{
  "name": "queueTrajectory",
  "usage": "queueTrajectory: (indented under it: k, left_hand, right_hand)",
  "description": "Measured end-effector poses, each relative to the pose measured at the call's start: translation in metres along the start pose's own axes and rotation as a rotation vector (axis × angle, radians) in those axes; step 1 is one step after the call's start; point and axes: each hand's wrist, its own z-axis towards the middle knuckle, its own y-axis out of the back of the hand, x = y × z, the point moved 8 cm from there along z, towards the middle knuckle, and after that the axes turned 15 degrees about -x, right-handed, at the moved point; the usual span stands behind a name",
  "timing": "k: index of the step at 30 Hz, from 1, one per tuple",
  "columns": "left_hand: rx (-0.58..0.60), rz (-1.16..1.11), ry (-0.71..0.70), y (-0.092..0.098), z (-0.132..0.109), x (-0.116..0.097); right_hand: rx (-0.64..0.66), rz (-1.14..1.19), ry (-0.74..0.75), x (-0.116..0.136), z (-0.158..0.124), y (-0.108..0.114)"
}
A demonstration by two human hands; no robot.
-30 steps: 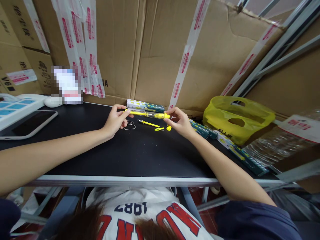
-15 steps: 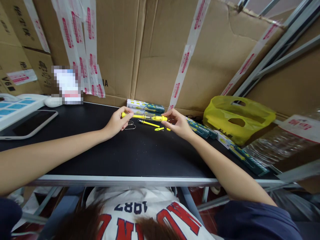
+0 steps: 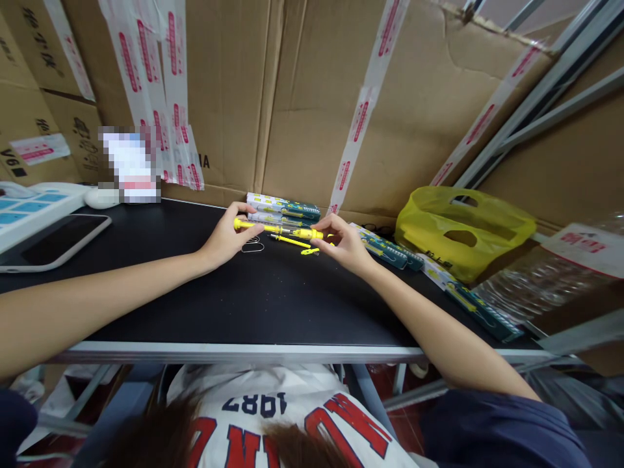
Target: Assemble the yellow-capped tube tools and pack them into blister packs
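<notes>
A slim tube-shaped tool (image 3: pixel 283 230), yellow at both ends with a clear middle, is held level above the black table. My left hand (image 3: pixel 219 235) is closed around its left end, thumb along the front. At the other end, my right hand (image 3: pixel 347 246) pinches the yellow tip between thumb and fingers. Just beyond and below the tool lie a thin yellow rod (image 3: pixel 292 241) and a small yellow piece (image 3: pixel 309 251) with what looks like a tiny spring beside it. A bent wire loop (image 3: pixel 253 247) rests near my left fingers. Another yellow bit is partly hidden behind my right hand.
Printed green-and-white boxes (image 3: pixel 285 207) lie at the back, with another box (image 3: pixel 480 309) at the right. A yellow plastic bag (image 3: pixel 419 227) stands back right. A phone (image 3: pixel 61 242) lies at the left. Large cardboard (image 3: pixel 302 97) walls the rear; the table's metal edge (image 3: pixel 273 353) runs in front.
Both hands and the tool have shifted very slightly left. My left thumb now stretches further along the tool, and its lower fingers have moved out of sight.
</notes>
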Motion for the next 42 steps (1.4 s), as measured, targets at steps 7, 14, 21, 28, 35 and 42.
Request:
queueTrajectory:
  k: [7, 14, 21, 28, 35, 42]
  left_hand:
    - [0.037, -0.013, 0.018, -0.003, -0.004, -0.005]
    - [0.035, -0.056, 0.058, -0.003, -0.001, 0.003]
    - [0.046, -0.117, 0.078, -0.004, 0.001, 0.008]
    - [0.045, -0.126, 0.079, -0.005, 0.001, 0.008]
    - [0.037, -0.023, 0.025, -0.001, 0.003, 0.004]
    - [0.047, 0.338, -0.32, 0.004, 0.01, -0.008]
  right_hand:
    - [-0.009, 0.0, -0.015, -0.003, -0.002, 0.0]
    - [0.081, -0.089, 0.078, 0.001, -0.008, -0.01]
    - [0.141, -0.021, -0.004, -0.006, -0.013, -0.015]
    - [0.142, -0.006, -0.016, -0.002, -0.012, -0.015]
    - [0.159, -0.015, -0.015, -0.001, -0.014, -0.017]
    - [0.201, 0.028, -0.036, -0.002, -0.015, -0.024]
